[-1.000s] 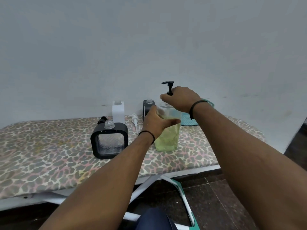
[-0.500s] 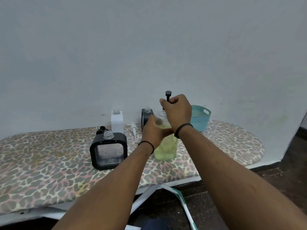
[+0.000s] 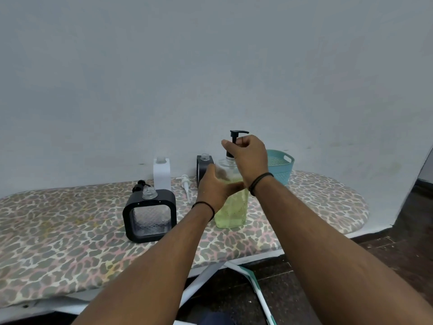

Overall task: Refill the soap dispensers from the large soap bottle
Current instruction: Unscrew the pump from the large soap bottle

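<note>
The large soap bottle (image 3: 232,205), about two-thirds full of yellow-green soap, stands upright on the leopard-print ironing board (image 3: 70,231), just right of centre. The left hand (image 3: 216,186) wraps its body from the 9 o'clock side, thumb across the front, holding it steady. The right hand (image 3: 248,156) curls round the black pump (image 3: 235,139) at the collar, apparently unscrewing it. At the bottle's 8 o'clock, near but apart, stands the black-framed dispenser (image 3: 150,215), neck open and seemingly empty; its black pump head (image 3: 139,185) lies behind it. At 10 o'clock a white dispenser (image 3: 162,173) stands against the wall, a white pump (image 3: 186,187) lies beside it, and a second black dispenser (image 3: 204,165) sits partly hidden behind the left hand. A teal basket (image 3: 280,166) is at 2 o'clock. The risks, as I judge them: the padded board gives a soft footing, so a hard twist could tip the bottle; the dip tube may drip soap onto the cover when lifted out; and the narrow dispenser necks invite spills when pouring from a heavy bottle.
</note>
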